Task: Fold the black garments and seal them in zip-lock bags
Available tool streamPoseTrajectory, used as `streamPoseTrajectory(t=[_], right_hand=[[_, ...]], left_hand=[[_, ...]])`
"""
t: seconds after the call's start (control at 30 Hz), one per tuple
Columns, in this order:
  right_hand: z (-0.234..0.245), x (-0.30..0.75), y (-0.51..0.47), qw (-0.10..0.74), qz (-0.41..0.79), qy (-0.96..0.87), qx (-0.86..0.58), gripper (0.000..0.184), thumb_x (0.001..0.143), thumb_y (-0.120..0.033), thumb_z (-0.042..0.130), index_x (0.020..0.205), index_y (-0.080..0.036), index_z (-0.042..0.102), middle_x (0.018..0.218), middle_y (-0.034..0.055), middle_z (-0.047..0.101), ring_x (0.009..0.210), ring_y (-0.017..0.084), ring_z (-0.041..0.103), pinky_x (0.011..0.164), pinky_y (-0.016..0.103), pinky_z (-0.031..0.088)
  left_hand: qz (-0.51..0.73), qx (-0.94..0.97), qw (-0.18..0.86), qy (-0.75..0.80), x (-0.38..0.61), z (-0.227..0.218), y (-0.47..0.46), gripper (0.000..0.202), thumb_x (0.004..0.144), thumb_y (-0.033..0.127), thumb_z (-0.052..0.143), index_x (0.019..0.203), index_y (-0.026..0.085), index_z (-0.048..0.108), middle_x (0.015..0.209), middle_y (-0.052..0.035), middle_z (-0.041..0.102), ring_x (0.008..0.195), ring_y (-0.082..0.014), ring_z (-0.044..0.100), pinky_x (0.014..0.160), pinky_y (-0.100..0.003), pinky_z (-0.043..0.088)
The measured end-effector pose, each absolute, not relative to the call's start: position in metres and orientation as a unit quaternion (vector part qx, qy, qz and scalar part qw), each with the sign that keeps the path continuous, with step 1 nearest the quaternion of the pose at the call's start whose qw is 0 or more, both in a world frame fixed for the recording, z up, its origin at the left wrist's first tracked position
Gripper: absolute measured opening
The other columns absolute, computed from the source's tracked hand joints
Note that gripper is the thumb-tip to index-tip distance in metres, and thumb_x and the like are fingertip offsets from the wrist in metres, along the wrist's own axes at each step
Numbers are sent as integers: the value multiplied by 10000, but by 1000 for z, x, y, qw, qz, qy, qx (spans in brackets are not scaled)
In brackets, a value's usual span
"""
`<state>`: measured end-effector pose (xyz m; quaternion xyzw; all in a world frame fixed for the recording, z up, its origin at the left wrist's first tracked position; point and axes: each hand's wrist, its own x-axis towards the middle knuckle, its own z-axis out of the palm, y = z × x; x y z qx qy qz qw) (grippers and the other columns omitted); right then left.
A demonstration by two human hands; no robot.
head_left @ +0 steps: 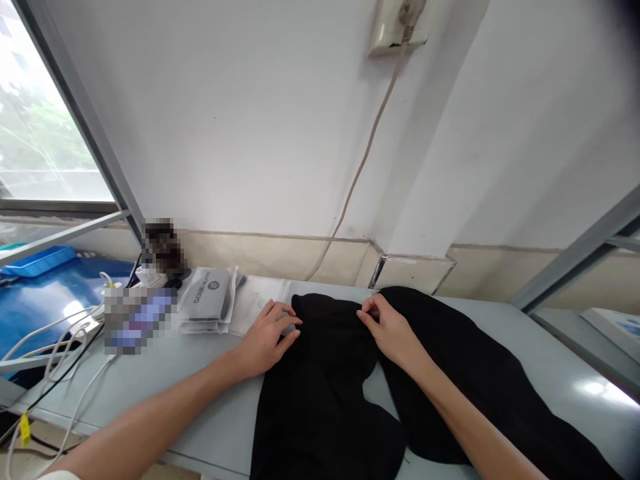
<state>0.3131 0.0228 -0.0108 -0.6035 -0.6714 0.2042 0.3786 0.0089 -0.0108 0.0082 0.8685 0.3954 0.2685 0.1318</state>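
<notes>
Two black cloth panels (325,400) on grey table (215,437), head view, probably laid flat for access. Left hand (267,337): fingers loosely spread at left panel's edge, likely steadying. Right hand (393,328): thumb and forefinger together at its top right; can't tell if cloth's pinched.

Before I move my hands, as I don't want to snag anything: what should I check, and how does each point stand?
1. Left hand at the upper left edge of the left black cloth: ok.
2. Right hand gripping that cloth's upper right edge: cannot tell; thumb and finger are close together there.
3. Left black cloth wholly in view: not ok, it runs off the picture's bottom.
4. Right black cloth separate from it: cannot tell.
5. Grey packets clear of both cloths: ok.
6. Wall cord clear too: ok.
</notes>
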Motion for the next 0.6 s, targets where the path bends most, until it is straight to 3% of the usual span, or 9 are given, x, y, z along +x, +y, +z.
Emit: streamPoseTrajectory(t=[0.1,0.2,0.33,0.4,0.47,0.6], right_hand=[[-14,316,25,381,273,-643,-606,226,858,-409,606,1001,-247,539,975,65,696,931,258,680,835,368,517],[-17,319,26,308,304,-646,-629,352,851,-420,641,1136,-228,567,966,80,717,882,270,702,777,359,527],[-13,320,23,214,209,-696,-653,188,912,-428,575,888,-243,600,846,69,717,839,292,702,738,359,481],[-10,320,22,225,186,-695,-657,236,960,-443,496,846,-248,564,840,72,708,846,297,699,736,360,469],[-8,320,23,271,173,-676,-663,248,988,-466,441,949,-251,556,878,77,707,869,302,696,755,368,474],[-13,322,30,362,224,-646,-634,244,955,-436,488,1095,-241,536,960,85,714,926,304,693,846,409,501]], left_hand=[[267,889,123,351,9,16,-15,248,1070,304,505,1245,237,668,1293,-104,605,1248,-256,563,1196,-505,384],[243,913,134,299,10,22,-19,222,1038,362,588,1202,260,698,1228,-83,659,1221,-256,571,1121,-430,449],[199,932,117,281,12,19,-20,234,1013,392,638,1198,271,714,1205,-69,695,1227,-270,567,1139,-453,416],[198,931,103,288,11,16,-18,243,1030,378,608,1226,269,703,1256,-78,681,1249,-272,567,1166,-475,387],[203,928,99,295,10,13,-16,258,1044,371,582,1258,274,688,1305,-85,664,1278,-271,569,1210,-505,337],[192,924,138,301,9,13,-15,345,1053,371,562,1385,294,616,1319,-78,675,1274,-253,605,1264,-533,271]])
